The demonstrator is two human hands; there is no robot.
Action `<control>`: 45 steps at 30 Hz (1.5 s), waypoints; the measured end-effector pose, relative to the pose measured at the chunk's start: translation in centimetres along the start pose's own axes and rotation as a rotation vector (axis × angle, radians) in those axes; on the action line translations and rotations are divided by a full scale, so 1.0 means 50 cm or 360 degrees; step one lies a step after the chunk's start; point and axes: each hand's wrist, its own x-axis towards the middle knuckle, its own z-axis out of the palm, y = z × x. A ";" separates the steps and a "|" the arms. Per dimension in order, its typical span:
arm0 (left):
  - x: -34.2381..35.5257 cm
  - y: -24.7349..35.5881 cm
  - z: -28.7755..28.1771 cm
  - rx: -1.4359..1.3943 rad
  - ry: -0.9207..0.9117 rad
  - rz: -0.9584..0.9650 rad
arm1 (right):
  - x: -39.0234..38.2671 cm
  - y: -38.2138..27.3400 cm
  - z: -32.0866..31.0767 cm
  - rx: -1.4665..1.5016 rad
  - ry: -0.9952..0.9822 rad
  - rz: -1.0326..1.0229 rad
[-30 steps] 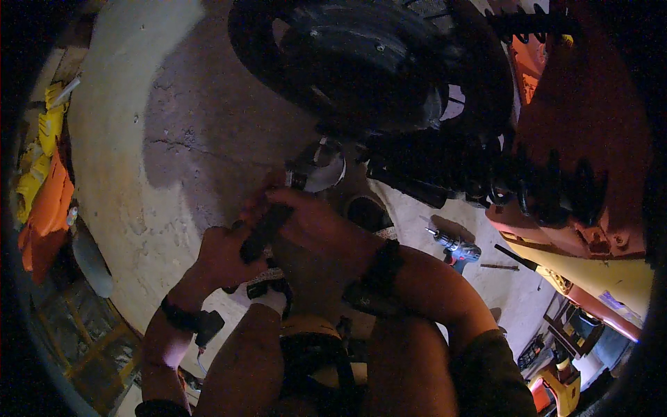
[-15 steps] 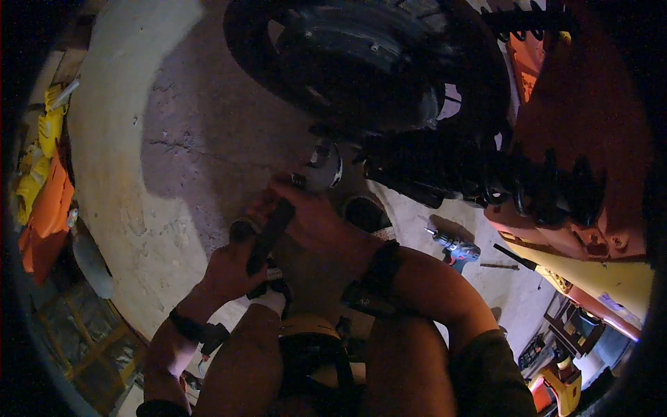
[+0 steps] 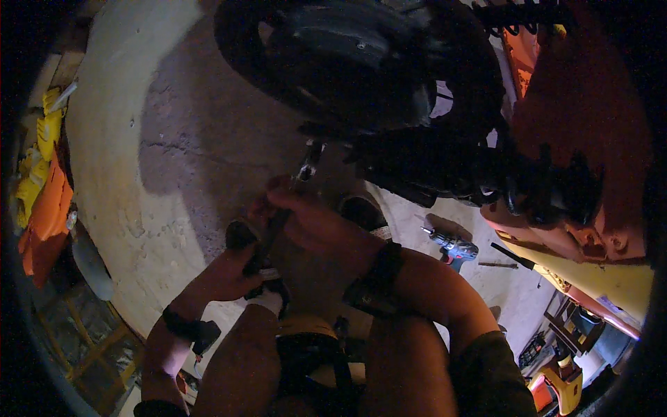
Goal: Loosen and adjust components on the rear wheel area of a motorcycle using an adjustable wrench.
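Observation:
Both hands are closed on a hatchet-like tool (image 3: 306,165) with a long dark handle and a shiny metal head; dim light hides its exact kind. My left hand (image 3: 226,276) grips the lower end of the handle. My right hand (image 3: 321,221) wraps round it higher up, just below the head. The tool points away from me, its head close to the black coil spring and shock absorber (image 3: 417,163). Beyond these is a large dark wheel (image 3: 347,62). My shoes (image 3: 363,211) are on the concrete floor under my hands.
A cordless drill (image 3: 453,248) lies on the floor to my right, near a thin rod (image 3: 498,265). Red and yellow bodywork (image 3: 590,243) rises at the right. Orange and yellow pieces (image 3: 50,201) are at the far left, and a dark framed panel (image 3: 87,340) is at the lower left.
The tool has turned in my hands: its head showed a broad, rounded pale face before and now appears narrow. My hands stay on the handle, and the view has shifted slightly.

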 end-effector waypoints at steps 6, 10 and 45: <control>0.019 -0.027 0.031 -0.0380 -0.0193 0.0084 | -0.021 -0.008 -0.007 0.0062 -0.0063 0.0123; 0.045 -0.031 0.050 -0.0465 -0.0287 0.0059 | -0.028 0.011 -0.078 0.0008 0.0020 0.0194; -0.039 0.168 -0.011 -0.1692 -0.1061 0.0083 | -0.056 -0.026 0.017 0.0018 -0.0515 0.0253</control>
